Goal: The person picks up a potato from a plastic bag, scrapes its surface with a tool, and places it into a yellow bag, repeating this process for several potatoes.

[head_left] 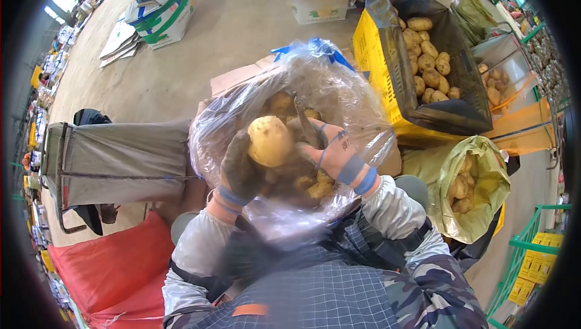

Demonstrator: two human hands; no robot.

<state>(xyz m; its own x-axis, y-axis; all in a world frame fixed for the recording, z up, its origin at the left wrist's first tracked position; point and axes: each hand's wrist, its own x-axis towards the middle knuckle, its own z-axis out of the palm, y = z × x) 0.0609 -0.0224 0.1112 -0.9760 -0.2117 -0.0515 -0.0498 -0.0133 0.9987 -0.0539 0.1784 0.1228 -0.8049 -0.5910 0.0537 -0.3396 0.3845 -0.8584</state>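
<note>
Above a box lined with clear plastic [357, 99], my gloved left hand [239, 169] holds a large pale potato [268, 141], its fingers wrapped round the potato's left side. My gloved right hand [321, 141] is at the potato's right, with fingers closed round a dark, thin, upright object [301, 114] that looks like a blade or scissors; its exact shape is unclear. More potatoes [321, 188] lie below in the lined box, partly hidden by my hands.
A yellow crate [372, 57] with potatoes stands at upper right, a green sack [423, 199] of potatoes below it. At left are a grey cloth-covered frame [121, 162] and a red sack [115, 262]. White boxes [160, 23] stand farther back.
</note>
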